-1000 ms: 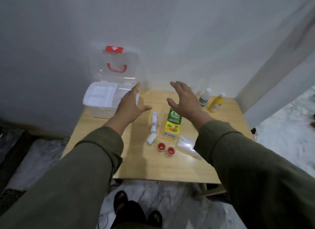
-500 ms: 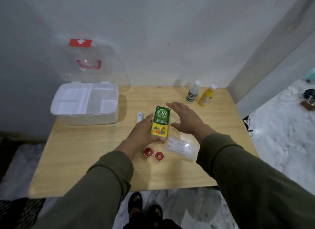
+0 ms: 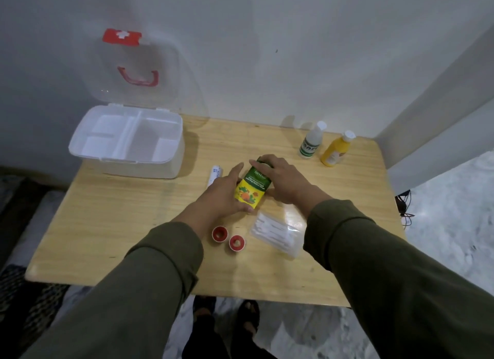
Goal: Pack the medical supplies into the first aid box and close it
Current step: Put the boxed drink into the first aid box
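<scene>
head: both hands now on the green medicine box [image 3: 252,187] mid-table, left hand [image 3: 222,198] gripping its near end, right hand [image 3: 284,180] curled over the far end. half a second ago only the left touched it. first aid box [image 3: 128,139] open far left, nothing packed yet.

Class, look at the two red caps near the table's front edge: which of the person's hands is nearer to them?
Left. The left hand sits just behind the red caps, gripping the green box; the right hand lies farther back-right.
</scene>
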